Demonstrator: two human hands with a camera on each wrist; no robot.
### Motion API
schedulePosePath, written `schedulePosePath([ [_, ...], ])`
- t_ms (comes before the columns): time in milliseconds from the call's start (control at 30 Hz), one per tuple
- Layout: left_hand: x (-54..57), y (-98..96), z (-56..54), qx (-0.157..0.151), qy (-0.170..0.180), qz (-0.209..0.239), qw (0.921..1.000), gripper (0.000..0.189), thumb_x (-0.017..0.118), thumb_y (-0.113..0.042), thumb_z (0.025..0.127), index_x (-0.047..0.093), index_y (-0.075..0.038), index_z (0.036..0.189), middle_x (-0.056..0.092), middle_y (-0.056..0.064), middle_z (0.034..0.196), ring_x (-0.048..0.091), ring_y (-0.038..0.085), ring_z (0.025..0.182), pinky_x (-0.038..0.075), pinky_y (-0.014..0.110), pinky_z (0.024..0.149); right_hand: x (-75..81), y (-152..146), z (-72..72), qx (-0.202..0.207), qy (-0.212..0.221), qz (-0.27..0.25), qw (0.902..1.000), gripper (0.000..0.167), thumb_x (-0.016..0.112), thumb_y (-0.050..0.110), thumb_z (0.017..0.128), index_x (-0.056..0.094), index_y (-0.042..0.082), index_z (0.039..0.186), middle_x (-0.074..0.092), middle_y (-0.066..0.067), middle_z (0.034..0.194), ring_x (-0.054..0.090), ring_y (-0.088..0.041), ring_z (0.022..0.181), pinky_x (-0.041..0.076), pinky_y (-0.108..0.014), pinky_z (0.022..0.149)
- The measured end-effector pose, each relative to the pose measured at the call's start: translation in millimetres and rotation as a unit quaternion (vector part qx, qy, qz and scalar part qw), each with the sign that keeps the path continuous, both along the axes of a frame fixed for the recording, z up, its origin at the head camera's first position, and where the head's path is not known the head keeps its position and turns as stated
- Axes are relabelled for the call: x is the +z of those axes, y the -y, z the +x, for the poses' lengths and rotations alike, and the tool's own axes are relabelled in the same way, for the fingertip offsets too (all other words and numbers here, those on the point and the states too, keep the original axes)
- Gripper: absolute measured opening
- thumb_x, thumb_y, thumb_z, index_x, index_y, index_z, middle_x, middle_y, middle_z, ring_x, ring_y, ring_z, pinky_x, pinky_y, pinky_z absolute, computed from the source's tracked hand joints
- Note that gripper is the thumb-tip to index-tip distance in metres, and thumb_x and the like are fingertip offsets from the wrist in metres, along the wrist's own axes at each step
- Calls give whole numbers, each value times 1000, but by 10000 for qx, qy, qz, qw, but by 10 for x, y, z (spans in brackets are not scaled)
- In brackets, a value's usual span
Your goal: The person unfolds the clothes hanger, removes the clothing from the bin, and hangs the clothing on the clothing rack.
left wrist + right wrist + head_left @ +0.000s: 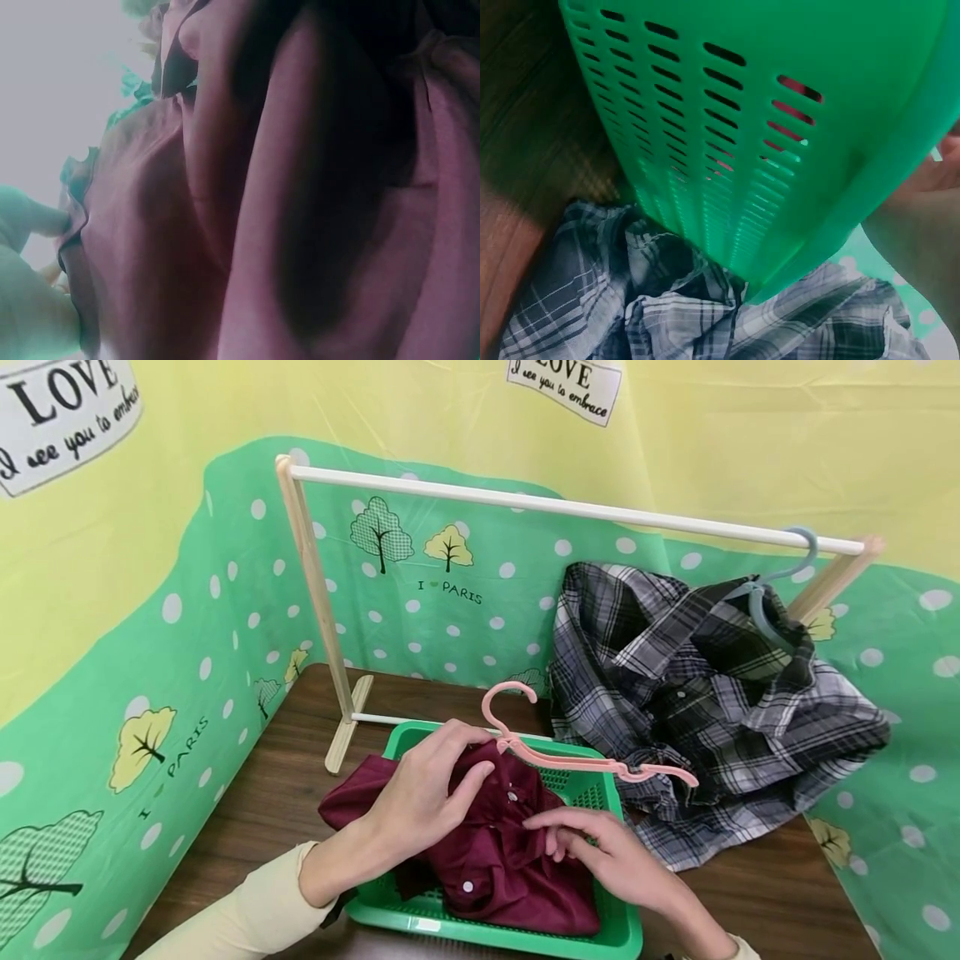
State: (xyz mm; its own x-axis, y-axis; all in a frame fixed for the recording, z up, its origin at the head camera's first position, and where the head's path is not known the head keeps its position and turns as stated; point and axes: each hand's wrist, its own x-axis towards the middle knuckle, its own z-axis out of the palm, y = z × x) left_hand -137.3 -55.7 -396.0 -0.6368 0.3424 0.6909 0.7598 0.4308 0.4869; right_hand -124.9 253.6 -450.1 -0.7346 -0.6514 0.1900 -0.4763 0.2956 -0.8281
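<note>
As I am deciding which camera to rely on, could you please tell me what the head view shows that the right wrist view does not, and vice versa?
Only the head view shows the left hand, pink hanger, blue hanger and rack.

Only the right wrist view shows a slotted side of the green basket from outside.

Both show the basket, plaid shirt, right hand, dotted backdrop, wooden tabletop and maroon garment, the last only glimpsed through slots in the wrist view.
</note>
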Motion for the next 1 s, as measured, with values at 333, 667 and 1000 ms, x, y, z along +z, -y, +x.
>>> schedulePosePath([
  [333, -31, 63, -34, 32, 54, 31, 10000, 25, 78, -3, 104, 70, -6, 127, 77, 6, 120, 76, 18, 110, 65, 36, 91, 3, -177, 31, -660, -83, -671, 9955, 40, 44, -13, 112, 78, 3, 125, 78, -1, 103, 73, -19, 83, 62, -31, 78],
  [667, -46, 122, -43, 19, 167, 111, 9998, 24, 78, -4, 105, 71, -6, 128, 76, 6, 121, 74, 17, 108, 65, 34, 90, -20, -292, 49, -1376, 494, -2229, 9638, 61, 20, 12, 125, 81, 2, 118, 84, 6, 101, 78, -9, 86, 64, -25, 82],
  [1000, -69, 170, -64, -84, 116, 31, 9999, 25, 79, -4, 102, 74, -7, 126, 76, 5, 119, 76, 18, 110, 66, 36, 94, -110, -479, 6, -507, 1328, -3755, 9158, 85, 5, 40, 125, 82, 1, 124, 88, -4, 113, 84, -12, 100, 65, -25, 89],
])
